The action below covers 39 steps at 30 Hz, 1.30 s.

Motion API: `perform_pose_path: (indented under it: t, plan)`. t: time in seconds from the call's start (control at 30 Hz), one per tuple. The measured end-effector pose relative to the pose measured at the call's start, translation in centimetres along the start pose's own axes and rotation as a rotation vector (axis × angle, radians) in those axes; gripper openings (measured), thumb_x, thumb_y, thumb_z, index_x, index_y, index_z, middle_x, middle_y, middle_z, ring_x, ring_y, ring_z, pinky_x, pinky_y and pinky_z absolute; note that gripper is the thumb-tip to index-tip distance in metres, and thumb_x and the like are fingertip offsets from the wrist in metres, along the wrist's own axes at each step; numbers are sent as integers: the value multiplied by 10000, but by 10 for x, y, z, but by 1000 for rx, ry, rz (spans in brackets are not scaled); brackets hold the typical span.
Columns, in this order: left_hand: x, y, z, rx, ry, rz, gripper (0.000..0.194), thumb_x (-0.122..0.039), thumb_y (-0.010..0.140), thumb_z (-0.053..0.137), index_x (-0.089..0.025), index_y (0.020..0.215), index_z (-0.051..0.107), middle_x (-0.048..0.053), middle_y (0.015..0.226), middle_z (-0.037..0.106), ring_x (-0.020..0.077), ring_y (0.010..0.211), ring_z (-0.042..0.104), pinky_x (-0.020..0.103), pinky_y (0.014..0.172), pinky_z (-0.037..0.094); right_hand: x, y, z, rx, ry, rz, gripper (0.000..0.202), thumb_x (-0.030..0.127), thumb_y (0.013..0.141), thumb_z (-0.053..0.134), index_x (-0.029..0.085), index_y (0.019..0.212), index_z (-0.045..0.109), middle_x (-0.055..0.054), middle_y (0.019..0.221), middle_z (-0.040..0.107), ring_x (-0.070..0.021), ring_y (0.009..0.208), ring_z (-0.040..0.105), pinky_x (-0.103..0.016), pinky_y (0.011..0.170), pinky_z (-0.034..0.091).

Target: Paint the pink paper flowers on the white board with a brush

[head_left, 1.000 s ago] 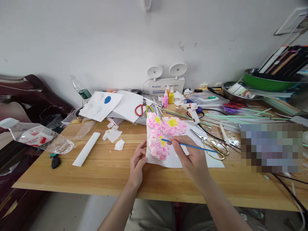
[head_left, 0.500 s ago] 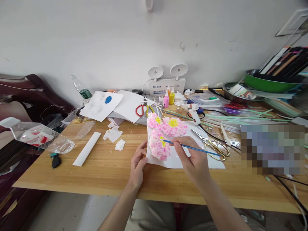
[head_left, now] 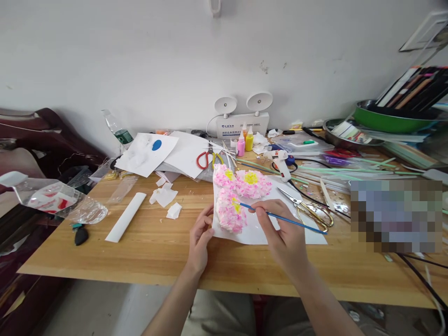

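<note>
My right hand pinches a thin blue paintbrush, its tip against the yellow centre of the nearest pink-and-white flower. Two more such flowers sit behind it: a smaller one and a wider one, both with yellow middles. All three rest on a white sheet of paper. With thumb and curled fingers, my left hand grips the sheet's left edge beside the near flower; some of its fingertips are hidden. Gold-handled scissors lie by the brush's far end, across the sheet's right side.
Behind the sheet stand pink and yellow paint bottles, with a glue gun to their right. Pliers lie at the back. On the left are a clear bottle, a white strip and paper scraps.
The brush tip has shifted slightly right and down on the near flower's yellow centre, and its rear end has dipped a little. My left hand keeps its grip on the sheet.
</note>
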<state>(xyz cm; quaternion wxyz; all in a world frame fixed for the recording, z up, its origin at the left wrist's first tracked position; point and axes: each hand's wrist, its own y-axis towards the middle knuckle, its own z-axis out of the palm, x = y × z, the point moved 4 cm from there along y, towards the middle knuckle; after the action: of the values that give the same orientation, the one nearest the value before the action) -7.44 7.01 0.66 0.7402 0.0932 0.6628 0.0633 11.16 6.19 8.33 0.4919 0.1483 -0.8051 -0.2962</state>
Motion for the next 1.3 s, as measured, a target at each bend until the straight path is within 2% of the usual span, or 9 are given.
perform_pose_path:
  t: [0.07,0.2,0.33,0.47,0.6,0.83,1.0,1.13,1.3]
  plan:
    - [0,0,0,3,-4,-1,107,-232,779,516,-180,685,509,59,1316,474,295,1235,404,436,1020,283,-1,0,0,25,9,0,118,198,860,494,225,871,608,-17,793,663,-177,789,592,-340,716,456]
    - [0,1,1,9,-10,6,119,-240,783,514,-176,683,509,67,1319,472,299,1239,399,436,1021,284,-5,-4,-7,-73,31,62,122,183,860,493,219,897,604,-22,824,652,-175,824,587,-336,751,454]
    - [0,0,0,6,-18,2,115,-235,778,518,-170,684,512,69,1321,469,301,1240,398,435,1019,285,-8,-14,-5,73,150,79,127,176,856,503,222,897,614,-18,822,643,-164,812,582,-304,714,463]
    - [0,0,1,9,-29,-3,105,-229,778,516,-173,689,520,60,1311,476,288,1236,404,428,1022,283,-13,-25,-7,14,163,136,131,178,860,494,221,873,617,-22,813,644,-165,809,585,-308,720,466]
    - [0,1,0,5,-42,-17,100,-220,767,518,-172,679,520,57,1318,470,286,1232,410,420,1009,302,-13,-29,-3,53,161,136,124,207,848,520,223,883,637,-31,820,656,-175,814,595,-317,721,476]
    - [-1,-1,-20,-80,103,-139,137,-240,749,534,-175,636,491,60,1332,467,280,1250,394,412,1005,310,-31,-42,-42,-232,70,329,150,286,855,506,200,837,628,-21,762,660,-166,756,603,-303,705,463]
    - [-5,-4,-39,21,475,-235,181,-324,762,516,-192,640,537,66,1312,494,277,1253,390,453,1045,251,-39,-61,-82,-476,-11,417,193,345,816,553,172,783,633,-34,720,653,-179,704,599,-340,725,452]
    - [-3,-7,-47,38,741,-243,197,-371,763,510,-212,664,569,43,1310,501,275,1247,386,497,1044,240,-48,-76,-97,-541,-115,481,237,388,805,559,168,764,636,-42,711,648,-178,696,591,-352,759,448]
    - [0,-7,-47,-10,902,-180,205,-364,802,470,-218,699,571,45,1285,517,275,1229,393,530,1018,275,-63,-94,-100,-572,-137,464,253,388,809,561,153,756,640,-52,712,656,-183,693,600,-349,742,459]
